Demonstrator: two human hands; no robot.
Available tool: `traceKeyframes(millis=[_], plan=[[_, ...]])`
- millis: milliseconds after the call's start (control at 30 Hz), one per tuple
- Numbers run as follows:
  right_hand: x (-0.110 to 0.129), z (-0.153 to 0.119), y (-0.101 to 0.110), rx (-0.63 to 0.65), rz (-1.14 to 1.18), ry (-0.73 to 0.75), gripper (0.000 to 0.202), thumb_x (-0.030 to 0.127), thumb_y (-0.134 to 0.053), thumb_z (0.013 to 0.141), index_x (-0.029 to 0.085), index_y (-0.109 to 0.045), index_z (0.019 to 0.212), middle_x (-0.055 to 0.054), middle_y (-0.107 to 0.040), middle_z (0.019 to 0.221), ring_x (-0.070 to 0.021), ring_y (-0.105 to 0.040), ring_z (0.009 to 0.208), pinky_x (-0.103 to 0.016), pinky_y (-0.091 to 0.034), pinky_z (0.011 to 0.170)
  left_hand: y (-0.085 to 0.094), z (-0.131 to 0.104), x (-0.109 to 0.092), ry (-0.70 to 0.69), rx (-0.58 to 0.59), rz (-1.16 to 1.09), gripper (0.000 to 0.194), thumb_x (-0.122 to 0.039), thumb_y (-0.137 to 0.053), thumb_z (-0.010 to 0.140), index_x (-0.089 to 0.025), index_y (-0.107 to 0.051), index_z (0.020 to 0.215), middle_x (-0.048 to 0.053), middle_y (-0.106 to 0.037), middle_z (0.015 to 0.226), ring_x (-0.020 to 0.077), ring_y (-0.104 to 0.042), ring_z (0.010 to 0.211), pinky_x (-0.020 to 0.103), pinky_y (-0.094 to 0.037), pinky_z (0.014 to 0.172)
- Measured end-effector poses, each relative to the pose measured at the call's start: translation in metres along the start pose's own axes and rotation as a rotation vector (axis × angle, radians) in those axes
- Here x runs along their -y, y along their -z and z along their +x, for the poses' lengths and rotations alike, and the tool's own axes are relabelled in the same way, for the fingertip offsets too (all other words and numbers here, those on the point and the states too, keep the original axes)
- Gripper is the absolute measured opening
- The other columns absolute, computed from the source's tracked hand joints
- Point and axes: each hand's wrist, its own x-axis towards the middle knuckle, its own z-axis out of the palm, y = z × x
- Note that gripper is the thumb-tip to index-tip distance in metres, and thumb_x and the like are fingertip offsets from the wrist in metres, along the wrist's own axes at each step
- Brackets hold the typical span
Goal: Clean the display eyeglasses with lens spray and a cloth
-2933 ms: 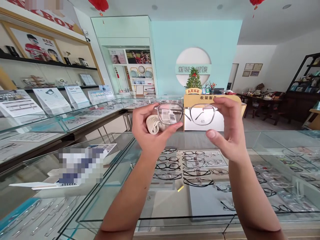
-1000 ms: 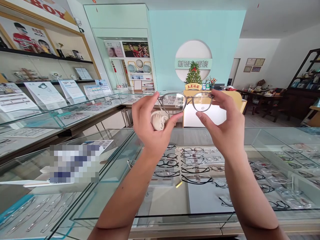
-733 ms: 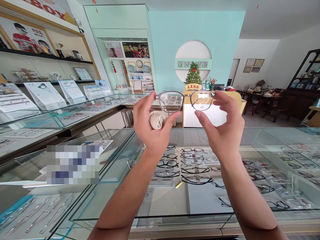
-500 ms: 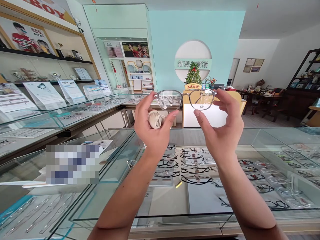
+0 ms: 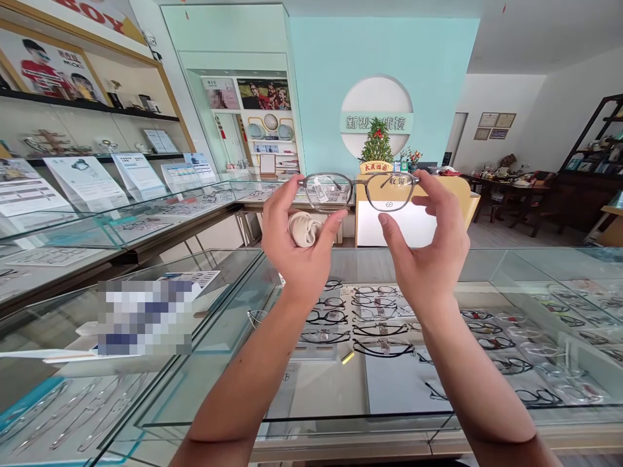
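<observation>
A pair of eyeglasses (image 5: 359, 184) with a thin grey frame is held up in the air at the middle of the view, its lenses facing me. My left hand (image 5: 299, 243) grips the left end of the frame between thumb and fingers. A bunched beige cloth (image 5: 304, 229) is tucked in that same palm. My right hand (image 5: 431, 240) pinches the right end of the frame, thumb below the right lens. Through the left lens a small pale tag or reflection shows.
Below my arms stands a glass display case (image 5: 321, 399) with several rows of glasses (image 5: 382, 329). Leaflets (image 5: 146, 318), partly blurred, lie at left above a tray of clear frames (image 5: 73, 415). A yellow and white counter (image 5: 396, 224) with a plant (image 5: 377, 143) stands ahead.
The eyeglasses have tilted slightly, and my right hand has shifted a little to the left. Both hands keep hold of the frame.
</observation>
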Motion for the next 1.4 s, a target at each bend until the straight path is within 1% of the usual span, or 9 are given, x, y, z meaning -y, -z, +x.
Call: traceKeyframes(millis=[167,367,533,900,1100,1200,1300,1400], plan=[[-0.0030,0.0006,0.0001,0.025,-0.033,-0.011,0.060,0.043,-0.070,0.105,0.036,-0.052,0.162,-0.014,-0.067,0.150,-0.0389,-0.070,0.124,-0.067,-0.058,0.107,0.0004,-0.0015,0.0021,-0.003,0.013,-0.011,0.075,-0.054,-0.090,0.088,-0.031,-0.059,0.152,0.010,-0.068,0.147,0.0338,-0.068,0.136,0.052,-0.060,0.109],[-0.0052,0.0007,-0.0008,0.050,-0.087,-0.041,0.057,0.041,-0.071,0.104,0.032,-0.054,0.158,-0.014,-0.070,0.147,-0.0343,-0.073,0.117,-0.062,-0.060,0.102,0.0028,-0.0022,-0.0002,-0.054,0.035,0.063,0.071,-0.057,-0.083,0.095,-0.030,-0.055,0.154,0.012,-0.065,0.149,0.0335,-0.066,0.136,0.049,-0.059,0.105],[-0.0061,-0.0003,-0.0016,0.066,-0.084,-0.061,0.057,0.041,-0.072,0.104,0.033,-0.054,0.158,-0.013,-0.072,0.146,-0.0335,-0.073,0.116,-0.062,-0.061,0.102,0.0031,-0.0029,-0.0008,-0.062,0.036,0.141,0.075,-0.061,-0.083,0.094,-0.029,-0.053,0.154,0.013,-0.065,0.147,0.0347,-0.065,0.138,0.048,-0.060,0.104],[-0.0084,-0.0003,-0.0024,0.073,-0.088,-0.079,0.057,0.043,-0.074,0.103,0.032,-0.056,0.156,-0.013,-0.073,0.145,-0.0330,-0.074,0.116,-0.059,-0.061,0.100,0.0031,-0.0031,0.0013,-0.076,0.034,0.123,0.077,-0.063,-0.084,0.092,-0.028,-0.054,0.154,0.013,-0.064,0.147,0.0353,-0.064,0.138,0.049,-0.060,0.104],[-0.0077,-0.0004,-0.0027,0.076,-0.085,-0.090,0.056,0.044,-0.074,0.103,0.031,-0.057,0.155,-0.013,-0.073,0.144,-0.0323,-0.075,0.115,-0.059,-0.060,0.102,0.0041,-0.0029,0.0015,-0.059,0.042,0.073,0.077,-0.061,-0.085,0.091,-0.028,-0.054,0.153,0.013,-0.064,0.146,0.0361,-0.063,0.139,0.051,-0.059,0.105],[-0.0074,-0.0001,-0.0023,0.075,-0.084,-0.085,0.055,0.045,-0.073,0.104,0.032,-0.056,0.155,-0.012,-0.073,0.143,-0.0318,-0.075,0.115,-0.059,-0.060,0.102,0.0043,-0.0024,0.0012,-0.047,0.042,0.084,0.076,-0.062,-0.086,0.090,-0.027,-0.055,0.152,0.013,-0.064,0.145,0.0356,-0.065,0.137,0.051,-0.060,0.105],[-0.0077,0.0005,-0.0017,0.066,-0.081,-0.060,0.056,0.043,-0.072,0.104,0.033,-0.055,0.156,-0.012,-0.072,0.144,-0.0317,-0.075,0.114,-0.059,-0.061,0.102,0.0044,-0.0018,0.0004,-0.014,0.061,0.101,0.077,-0.061,-0.087,0.090,-0.027,-0.056,0.151,0.012,-0.066,0.144,0.0348,-0.067,0.134,0.052,-0.061,0.105],[-0.0079,0.0011,-0.0013,0.028,-0.091,-0.019,0.056,0.041,-0.073,0.103,0.033,-0.055,0.155,-0.013,-0.071,0.144,-0.0321,-0.074,0.114,-0.060,-0.061,0.100,0.0045,-0.0014,-0.0004,0.021,0.088,0.092,0.074,-0.059,-0.086,0.091,-0.028,-0.057,0.151,0.011,-0.067,0.144,0.0338,-0.068,0.133,0.052,-0.060,0.106]])
